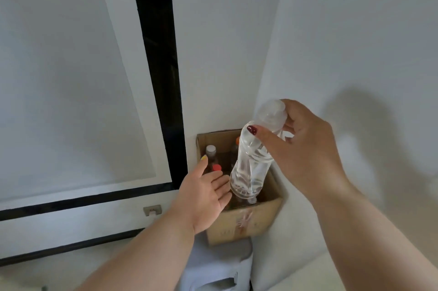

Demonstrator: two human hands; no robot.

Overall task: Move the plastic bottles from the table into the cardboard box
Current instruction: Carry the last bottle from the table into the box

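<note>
A clear plastic bottle [251, 162] hangs tilted over the open cardboard box [246, 222], its base low near the box's front. My right hand [301, 146] is shut on its upper part, near the cap end. Palm up and fingers spread, my left hand [203, 193] is beside the bottle's base at the box's left edge and holds nothing. Inside the box stand several bottles: one with a white cap [211, 149], one with a red cap [216, 168] and one with an orange cap [237, 141].
The box sits in a corner between two white walls, on top of a white plastic stool [220, 264]. A black-framed panel [161, 65] runs along the wall to the left, with a small metal latch [152, 210] below it.
</note>
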